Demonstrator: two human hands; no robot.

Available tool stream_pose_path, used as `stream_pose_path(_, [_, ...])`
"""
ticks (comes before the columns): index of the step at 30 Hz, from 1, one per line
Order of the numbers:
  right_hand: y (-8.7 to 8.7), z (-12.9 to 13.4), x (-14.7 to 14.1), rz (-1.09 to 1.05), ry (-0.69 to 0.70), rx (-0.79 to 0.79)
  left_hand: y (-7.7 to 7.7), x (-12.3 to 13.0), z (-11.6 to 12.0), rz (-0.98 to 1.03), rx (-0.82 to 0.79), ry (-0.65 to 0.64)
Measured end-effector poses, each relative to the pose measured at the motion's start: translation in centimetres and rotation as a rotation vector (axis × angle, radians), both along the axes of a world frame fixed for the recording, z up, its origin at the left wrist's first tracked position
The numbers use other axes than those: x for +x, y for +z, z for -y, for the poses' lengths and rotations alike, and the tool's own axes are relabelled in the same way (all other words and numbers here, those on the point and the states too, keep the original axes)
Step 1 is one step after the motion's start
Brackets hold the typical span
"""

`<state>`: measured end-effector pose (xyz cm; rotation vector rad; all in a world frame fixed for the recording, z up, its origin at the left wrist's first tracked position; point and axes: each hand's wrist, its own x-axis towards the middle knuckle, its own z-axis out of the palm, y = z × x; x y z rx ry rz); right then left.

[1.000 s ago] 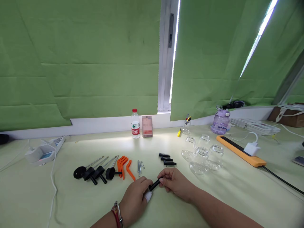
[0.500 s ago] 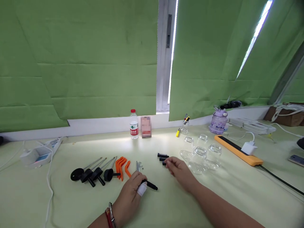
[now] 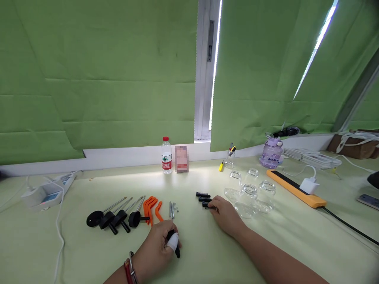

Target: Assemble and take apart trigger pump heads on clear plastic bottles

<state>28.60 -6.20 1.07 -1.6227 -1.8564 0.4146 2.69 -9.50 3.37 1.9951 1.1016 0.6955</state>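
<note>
My left hand (image 3: 162, 243) is closed around a short black rod-shaped part (image 3: 177, 251), one end sticking out below the fingers; its thumb has a white wrap. At the row of small black parts with springs (image 3: 203, 195), my right hand (image 3: 225, 215) pinches the nearest one, which its fingertips partly cover. Just beyond the left hand lie metal bolts (image 3: 172, 210) and a few tiny bits of hardware (image 3: 177, 208). Orange curved pieces (image 3: 150, 208) rest to the left of them. Further left are several black round crank parts with metal shafts (image 3: 120, 217).
Several glass jars (image 3: 249, 200) stand right of my right hand, before an orange power strip (image 3: 296, 189). A water bottle (image 3: 167, 157) and a small box (image 3: 181, 159) are at the back. A white cable (image 3: 60, 232) runs down the left side.
My left hand has shifted slightly toward me and left, turning the black rod-shaped part steeper. My right hand has moved slightly right, its fingertips now on the nearest black spring part.
</note>
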Motion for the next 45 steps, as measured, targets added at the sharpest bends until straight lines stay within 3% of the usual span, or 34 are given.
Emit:
stream_pose_path(18, [-0.4, -0.4, -0.3, 0.199, -0.011, -0.013, -0.4, 0.4, -0.1, 0.058, -0.110, -0.021])
stream_pose_path(26, [-0.9, 0.4, -1.5, 0.291, 0.168, 0.031, -0.1, 0.6, -0.2, 0.121, -0.207, -0.067])
stream_pose_path(37, [-1.2, 0.8, -2.9, 0.527, 0.352, 0.126, -1.0, 0.2, -0.6, 0.089, -0.179, -0.075])
stream_pose_path(45, [-0.9, 0.7, -3.1, 0.485, 0.314, 0.085, -0.9, 0.3, -0.5, 0.112, -0.209, -0.076])
